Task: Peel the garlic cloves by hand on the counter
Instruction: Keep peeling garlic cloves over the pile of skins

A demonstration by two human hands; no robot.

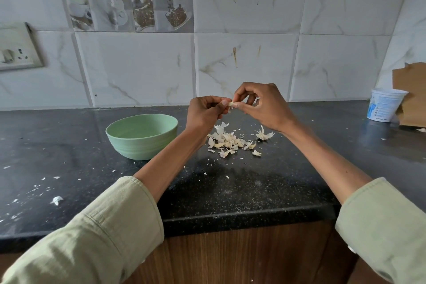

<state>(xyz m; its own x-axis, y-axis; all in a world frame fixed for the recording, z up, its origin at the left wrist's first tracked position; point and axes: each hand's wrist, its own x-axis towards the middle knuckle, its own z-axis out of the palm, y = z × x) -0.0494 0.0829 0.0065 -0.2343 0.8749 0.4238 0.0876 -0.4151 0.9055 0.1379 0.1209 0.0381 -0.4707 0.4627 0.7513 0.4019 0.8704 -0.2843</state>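
Note:
A small pale garlic clove (231,104) is held in the air above the black counter (69,150), between both hands. My left hand (204,114) pinches it from the left with thumb and fingertips. My right hand (260,105) pinches its right side, fingers curled. Most of the clove is hidden by the fingers. Below the hands lies a pile of garlic cloves and papery skins (228,142), with a separate skin cluster (264,134) to its right.
A pale green bowl (124,131) stands left of the pile; its visible inside looks empty. At the back right are a white plastic tub (385,107) and torn cardboard (410,94). Skin flakes dot the counter. The tiled wall carries a switch plate (16,47) at left.

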